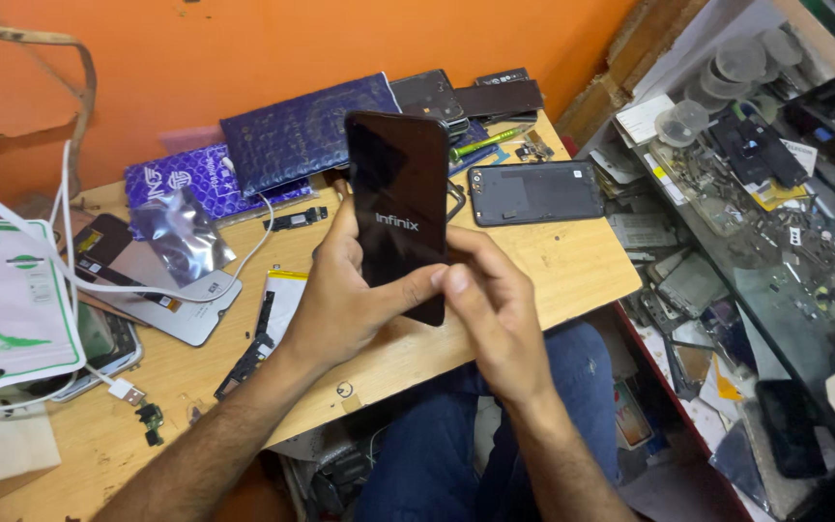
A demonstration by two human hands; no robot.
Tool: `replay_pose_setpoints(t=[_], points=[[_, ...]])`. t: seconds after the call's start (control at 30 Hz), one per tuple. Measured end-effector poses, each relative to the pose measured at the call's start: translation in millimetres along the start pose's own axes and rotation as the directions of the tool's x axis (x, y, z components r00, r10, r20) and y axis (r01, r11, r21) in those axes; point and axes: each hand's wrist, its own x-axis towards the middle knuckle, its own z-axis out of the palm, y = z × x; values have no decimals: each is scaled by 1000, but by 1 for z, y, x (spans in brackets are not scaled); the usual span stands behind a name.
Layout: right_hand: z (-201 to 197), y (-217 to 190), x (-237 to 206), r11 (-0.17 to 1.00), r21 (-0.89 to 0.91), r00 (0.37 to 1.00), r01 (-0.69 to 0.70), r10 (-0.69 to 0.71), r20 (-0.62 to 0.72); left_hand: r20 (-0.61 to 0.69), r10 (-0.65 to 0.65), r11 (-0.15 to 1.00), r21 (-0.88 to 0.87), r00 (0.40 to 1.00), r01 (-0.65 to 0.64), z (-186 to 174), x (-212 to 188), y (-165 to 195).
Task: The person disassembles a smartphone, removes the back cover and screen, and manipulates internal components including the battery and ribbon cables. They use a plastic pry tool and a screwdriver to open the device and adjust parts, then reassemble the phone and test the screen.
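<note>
Black phone (400, 208) upright, clamped in left hand (340, 300), right hand (495, 309) pinching its near edge; beyond, on tabletop (553, 266), an open phone shell (535, 192), innards bare.

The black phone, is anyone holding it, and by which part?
Yes. The left hand grips the black phone by its lower half; the right hand pinches its lower right edge.

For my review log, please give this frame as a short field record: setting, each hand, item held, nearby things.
Setting: wooden worktable against an orange wall
Left hand: grips the black smartphone from behind, thumb on its right edge
Right hand: thumb on the phone's lower right edge
Phone: upright, screen lit with a logo
Nearby: open phone back shell, green screwdriver, white cable
</note>
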Motion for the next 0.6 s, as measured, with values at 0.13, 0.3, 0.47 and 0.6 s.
replay_pose_setpoints(t=[0.13,0.3,0.47,0.6], points=[[4,7,7,993,113,998,-43,36,57,0,116,993,-9,993,-116,-1,1,-2],[2,17,16,997,59,995,-43,37,96,62,74,997,-34,995,-72,-3,-5,-4],[-16,22,14,924,345,980,-164,112,166,118,-24,998,-58,993,31,-2,-5,2],[-39,23,16,867,456,974,-202,131,183,77,-33,985,174,997,19,-1,-7,12]])
